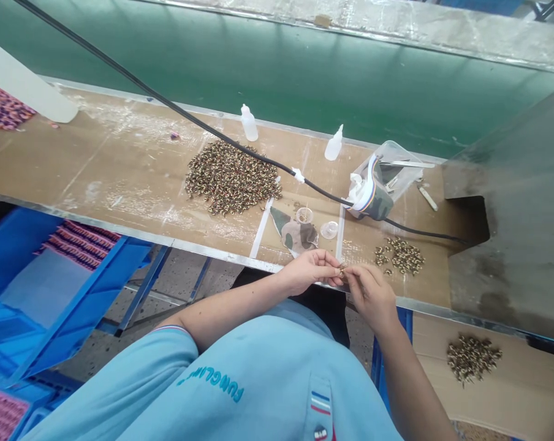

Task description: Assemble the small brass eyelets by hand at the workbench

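My left hand (310, 271) and my right hand (372, 294) meet at the table's front edge, fingertips pinched together. Between them is a small brown-and-gold piece (342, 268), mostly covered by the fingers; its exact kind is too small to make out. Just beyond my left hand lies a camouflage cloth scrap (299, 235). On and beside that scrap are a small clear round dish (304, 215) and another clear round dish or lid (329, 230). To the right of my right hand is a small pile of curved brown-and-gold pieces (406, 256).
A large heap of similar pieces (233, 177) covers the table's middle. Behind it stand two white squeeze bottles (249, 124). A black cable (189, 116) crosses overhead to a clear tool container (399, 153). Blue crates (88, 306) sit lower left; another pile (474, 358) lies on cardboard at right.
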